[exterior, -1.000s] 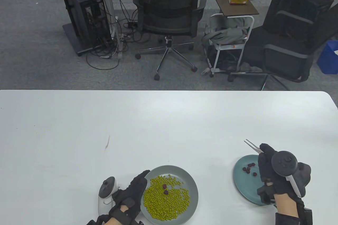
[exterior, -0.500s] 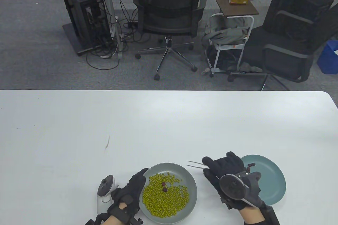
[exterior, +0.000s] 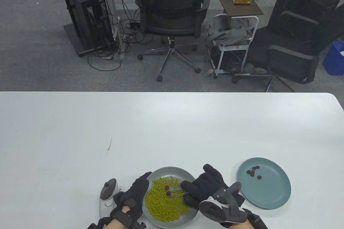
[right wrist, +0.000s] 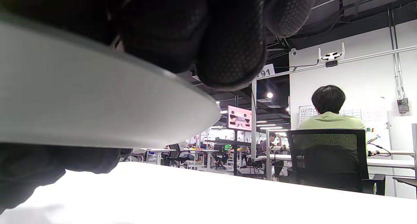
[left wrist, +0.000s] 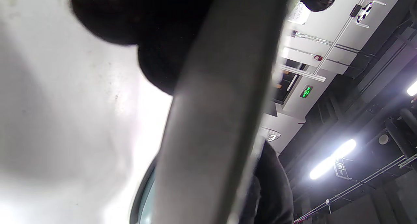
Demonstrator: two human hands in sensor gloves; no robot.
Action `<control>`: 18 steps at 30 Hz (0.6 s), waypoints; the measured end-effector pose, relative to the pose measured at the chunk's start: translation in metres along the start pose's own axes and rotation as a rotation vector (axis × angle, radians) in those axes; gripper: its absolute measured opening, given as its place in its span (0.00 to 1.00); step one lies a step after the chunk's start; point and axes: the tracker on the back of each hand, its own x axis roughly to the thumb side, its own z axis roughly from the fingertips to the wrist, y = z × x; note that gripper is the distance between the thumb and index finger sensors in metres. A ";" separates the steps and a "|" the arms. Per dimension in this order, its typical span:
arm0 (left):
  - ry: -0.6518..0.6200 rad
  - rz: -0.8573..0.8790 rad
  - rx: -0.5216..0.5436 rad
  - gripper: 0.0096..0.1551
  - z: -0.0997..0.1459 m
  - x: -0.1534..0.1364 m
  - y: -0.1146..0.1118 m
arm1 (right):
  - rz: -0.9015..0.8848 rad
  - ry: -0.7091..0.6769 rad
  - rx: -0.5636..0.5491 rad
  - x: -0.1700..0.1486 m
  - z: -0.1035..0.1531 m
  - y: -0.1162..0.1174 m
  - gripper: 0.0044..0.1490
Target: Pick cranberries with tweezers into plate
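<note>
Right hand pinches tweezers, tips at a cranberry in the bean plate; left hand grips its nine-o'clock rim.

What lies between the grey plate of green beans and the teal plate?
In the table view, the right hand holding the tweezers spans most of the gap between the grey plate and the teal plate; otherwise bare white table.

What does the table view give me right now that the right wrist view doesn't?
Table view only: the tweezers reaching two cranberries among green beans, the teal plate with cranberries, and the left hand on the grey plate's rim. Right wrist view only: a seated person in green and a monitor. Both: the right hand, grey plate and white table.
</note>
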 end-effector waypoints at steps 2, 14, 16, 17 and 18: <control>0.000 0.001 0.000 0.35 0.000 0.000 0.000 | 0.004 -0.002 0.002 0.001 0.000 0.001 0.31; 0.001 -0.004 -0.004 0.35 0.000 0.000 0.000 | 0.042 0.002 -0.007 0.002 0.000 0.003 0.31; 0.001 -0.008 -0.004 0.35 0.000 -0.001 0.000 | 0.050 0.001 -0.010 0.003 0.000 0.003 0.30; 0.001 -0.008 -0.005 0.35 0.000 -0.001 0.000 | 0.052 -0.001 -0.010 0.003 0.000 0.003 0.30; 0.002 -0.005 -0.006 0.35 0.000 -0.001 0.000 | 0.054 0.000 -0.012 0.003 0.000 0.002 0.30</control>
